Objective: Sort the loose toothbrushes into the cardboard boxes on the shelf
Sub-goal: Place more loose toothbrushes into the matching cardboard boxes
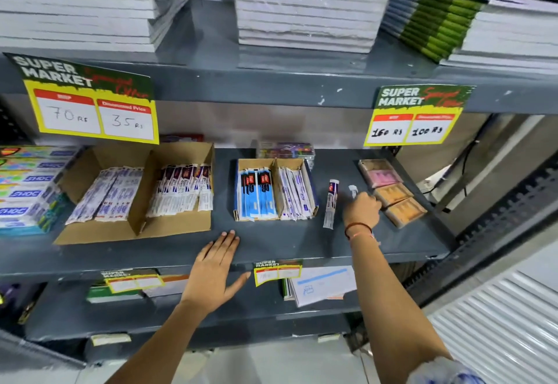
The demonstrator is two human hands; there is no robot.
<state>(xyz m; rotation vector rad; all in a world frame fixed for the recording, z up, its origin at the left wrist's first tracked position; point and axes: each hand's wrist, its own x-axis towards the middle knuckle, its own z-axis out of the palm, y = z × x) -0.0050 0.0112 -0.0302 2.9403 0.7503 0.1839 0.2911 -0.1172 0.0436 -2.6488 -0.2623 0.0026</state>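
Head view looks down on a grey metal shelf [271, 241] holding two divided cardboard boxes. A large box [136, 196] on the left has two compartments, each filled with wrapped toothbrushes in white and purple packs. A small box [274, 190] near the middle also has two compartments: blue packs fill its left side and white and purple packs stand in its right side.

One loose toothbrush [331, 204] in a white and purple wrapper lies flat on the shelf, just right of the small box and apart from it. The right hand [360, 207] reaches over the shelf beside that toothbrush, with its grip closed around a small white item [352, 191] whose end sticks out above the knuckles; what the item is cannot be told. A red thread bracelet [357, 228] circles that wrist.

The left hand [216, 269] rests palm down on the front edge of the shelf, fingers spread and holding nothing.

Pink and orange packs [392, 192] lie in a row to the right of the right hand. Toothpaste cartons [27, 187] are stacked at the far left. Two yellow price cards [90, 103] hang from the shelf above, which carries stacks of notebooks [305, 6].
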